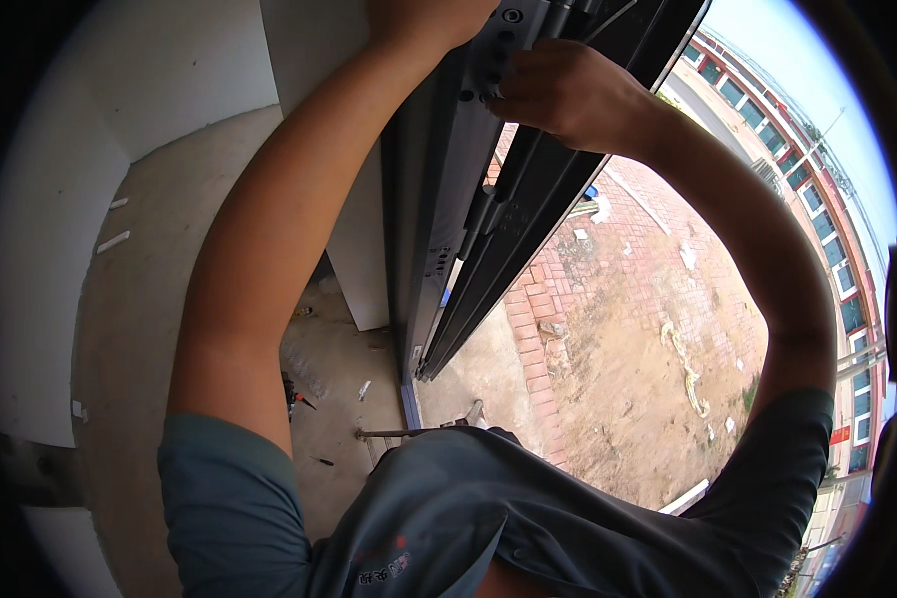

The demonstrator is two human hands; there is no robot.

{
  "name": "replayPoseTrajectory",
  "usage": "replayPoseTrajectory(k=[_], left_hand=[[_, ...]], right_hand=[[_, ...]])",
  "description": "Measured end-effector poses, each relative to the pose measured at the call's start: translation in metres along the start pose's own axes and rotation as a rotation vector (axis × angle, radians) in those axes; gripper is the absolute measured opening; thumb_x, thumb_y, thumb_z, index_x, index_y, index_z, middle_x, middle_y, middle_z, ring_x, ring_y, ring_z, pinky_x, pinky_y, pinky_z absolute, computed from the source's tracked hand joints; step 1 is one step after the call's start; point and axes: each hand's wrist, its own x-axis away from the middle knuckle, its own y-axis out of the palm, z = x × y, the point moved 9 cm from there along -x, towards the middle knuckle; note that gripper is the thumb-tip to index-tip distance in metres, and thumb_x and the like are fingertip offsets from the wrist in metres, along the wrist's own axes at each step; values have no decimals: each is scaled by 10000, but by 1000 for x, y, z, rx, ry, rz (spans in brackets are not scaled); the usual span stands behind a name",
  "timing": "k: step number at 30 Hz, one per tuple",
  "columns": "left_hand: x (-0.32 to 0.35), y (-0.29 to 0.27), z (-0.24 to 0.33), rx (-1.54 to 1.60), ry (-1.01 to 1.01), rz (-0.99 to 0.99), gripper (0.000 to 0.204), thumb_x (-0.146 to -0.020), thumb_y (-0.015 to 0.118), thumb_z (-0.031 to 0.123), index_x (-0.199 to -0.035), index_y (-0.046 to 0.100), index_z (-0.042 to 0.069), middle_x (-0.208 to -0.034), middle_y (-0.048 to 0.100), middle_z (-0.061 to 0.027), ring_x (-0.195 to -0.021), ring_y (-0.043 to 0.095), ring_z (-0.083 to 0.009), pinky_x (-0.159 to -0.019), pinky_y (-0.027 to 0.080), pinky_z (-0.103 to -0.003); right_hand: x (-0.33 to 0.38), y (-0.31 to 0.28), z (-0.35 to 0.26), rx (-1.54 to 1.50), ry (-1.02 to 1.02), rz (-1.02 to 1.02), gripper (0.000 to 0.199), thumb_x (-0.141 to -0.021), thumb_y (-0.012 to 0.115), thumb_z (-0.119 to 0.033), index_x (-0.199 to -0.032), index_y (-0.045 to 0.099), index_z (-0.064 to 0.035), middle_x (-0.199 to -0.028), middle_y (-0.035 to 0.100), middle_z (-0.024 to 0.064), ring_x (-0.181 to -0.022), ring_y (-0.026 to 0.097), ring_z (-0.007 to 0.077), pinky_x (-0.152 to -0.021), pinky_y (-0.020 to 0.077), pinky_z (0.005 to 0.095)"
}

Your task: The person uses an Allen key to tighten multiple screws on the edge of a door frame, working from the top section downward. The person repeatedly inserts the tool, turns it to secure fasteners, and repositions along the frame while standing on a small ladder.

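A tall grey metal door frame (456, 189) runs down the middle, with round holes along its face. Beside it stands a dark door leaf (553, 189), swung outward, with rod-like hinges (480, 211) in the gap. My right hand (576, 95) is at the upper part of the frame, its fingers pinched together against the face near several holes. Whatever lies between those fingers is too small or hidden to make out. My left hand (431, 15) reaches up to the frame's inner side at the top edge of the view; its fingers are cut off.
Indoors, a pale panel (357, 269) stands left of the frame. A dark tool with a red-orange tip (297, 395) lies on the concrete floor among scraps. Below me, a bar (384, 434) resembles part of a ladder. Outside are brick paving (648, 209) and a long building (817, 214).
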Motion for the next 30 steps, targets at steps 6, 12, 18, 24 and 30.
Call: replayPoseTrajectory(k=[6, 12, 18, 24, 30], left_hand=[[-1, -2, -4, 4, -6, 19, 480, -915, 682, 452, -966, 729, -23, -946, 711, -251, -902, 689, -464, -801, 565, -512], [-1, -4, -5, -2, -15, 9, 465, -919, 681, 445, -998, 728, -11, -949, 712, -246, -906, 693, -458, -797, 569, -509], [-1, -3, -1, 45, 4, 12, 446, -919, 684, 429, -998, 730, -7, -955, 713, -244, -907, 696, -453, -796, 572, -502], [-1, -4, -1, 59, 4, 24, 427, -916, 689, 419, -998, 736, 3, -957, 715, -240, -906, 695, -453, -799, 571, -500], [-3, -5, -1, 65, 23, 15, 409, -917, 690, 412, -1000, 741, 15, -956, 716, -239, -903, 694, -457, -802, 567, -503]], right_hand=[[-16, -1, 0, 86, -97, -128, 360, -816, 800, -51, -1162, 719, -105, -1051, 715, 31, -995, 705, 193, -889, 588, 320], [-12, -8, 3, 136, -86, 36, 366, -825, 787, -72, -1182, 715, -108, -1060, 704, 50, -969, 699, 200, -856, 587, 318], [2, -4, 6, 39, -162, 63, 431, -824, 789, -89, -1244, 696, -113, -1029, 697, 58, -955, 695, 193, -811, 584, 308], [2, -1, 10, 61, -154, 86, 325, -844, 794, -182, -1157, 719, -141, -964, 702, 28, -904, 699, 182, -802, 579, 317], [7, -6, 42, 61, 83, -12, 391, -856, 727, -537, -953, 725, -158, -855, 688, 0, -812, 690, 187, -758, 561, 338]])
